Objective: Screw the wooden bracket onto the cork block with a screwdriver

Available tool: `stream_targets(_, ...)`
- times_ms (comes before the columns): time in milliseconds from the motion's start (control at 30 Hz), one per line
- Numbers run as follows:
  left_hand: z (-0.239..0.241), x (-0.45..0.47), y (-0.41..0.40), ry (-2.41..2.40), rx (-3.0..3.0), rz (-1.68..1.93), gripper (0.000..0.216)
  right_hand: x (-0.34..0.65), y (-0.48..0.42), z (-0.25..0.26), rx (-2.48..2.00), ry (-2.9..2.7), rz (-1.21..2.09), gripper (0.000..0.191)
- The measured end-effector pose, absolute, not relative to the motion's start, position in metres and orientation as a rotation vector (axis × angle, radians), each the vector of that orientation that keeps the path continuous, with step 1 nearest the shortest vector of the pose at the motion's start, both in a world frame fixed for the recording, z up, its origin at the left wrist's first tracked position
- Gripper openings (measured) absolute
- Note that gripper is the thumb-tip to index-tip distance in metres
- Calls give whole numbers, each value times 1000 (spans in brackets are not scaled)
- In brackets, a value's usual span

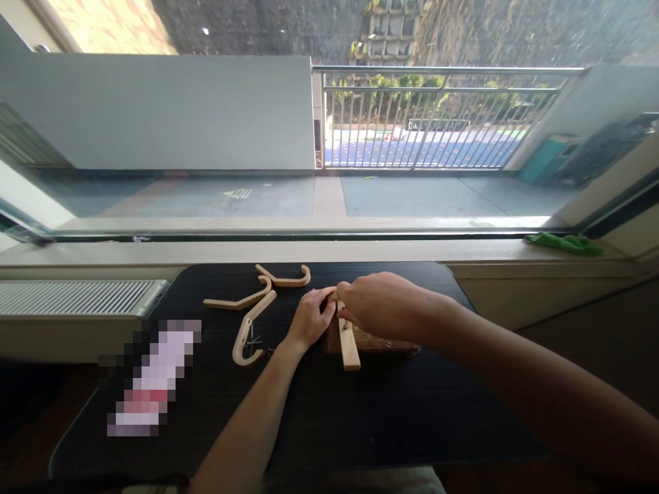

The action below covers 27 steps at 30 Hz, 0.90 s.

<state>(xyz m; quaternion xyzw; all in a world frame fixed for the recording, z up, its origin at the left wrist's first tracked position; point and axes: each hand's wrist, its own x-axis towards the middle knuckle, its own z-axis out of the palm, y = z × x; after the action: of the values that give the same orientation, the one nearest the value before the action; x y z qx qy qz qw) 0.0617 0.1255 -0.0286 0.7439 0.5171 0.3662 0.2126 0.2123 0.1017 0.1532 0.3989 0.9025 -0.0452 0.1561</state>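
A pale wooden hook (350, 348) lies across a brown block (384, 343), its straight end pointing toward me and its far end covered by my hands. My left hand (311, 319) is closed around the far part of this hook from the left. From the right, my right hand (384, 302) bends over the hook with fingers pinched together; what sits in the pinch is hidden. Just below those fingers a metal screw (345, 325) stands in the wood. Left of my hands lie three more wooden hooks, the nearest hook (241, 336) having several loose screws (254, 339) beside it.
The black table (319, 425) stands against a window sill (360, 252). A blurred-out pale object (154, 377) lies at the table's left. A green cloth (565, 243) rests on the sill, and a white radiator (77, 297) is at the left.
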Motion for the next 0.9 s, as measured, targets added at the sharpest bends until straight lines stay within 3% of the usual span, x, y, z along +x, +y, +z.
stream_targets(267,-25,61,124,1429,2033,972,32,207,101,152,1155,2548,-38,24)
stream_targets(467,-22,61,124,1424,2025,962,32,204,99,156,1153,2519,-19,33)
stream_targets(767,-22,62,123,1403,2045,991,33,205,98,152,1220,2545,-7,32)
stream_targets(900,-17,61,122,1415,2049,1008,24,207,95,156,964,2631,21,31)
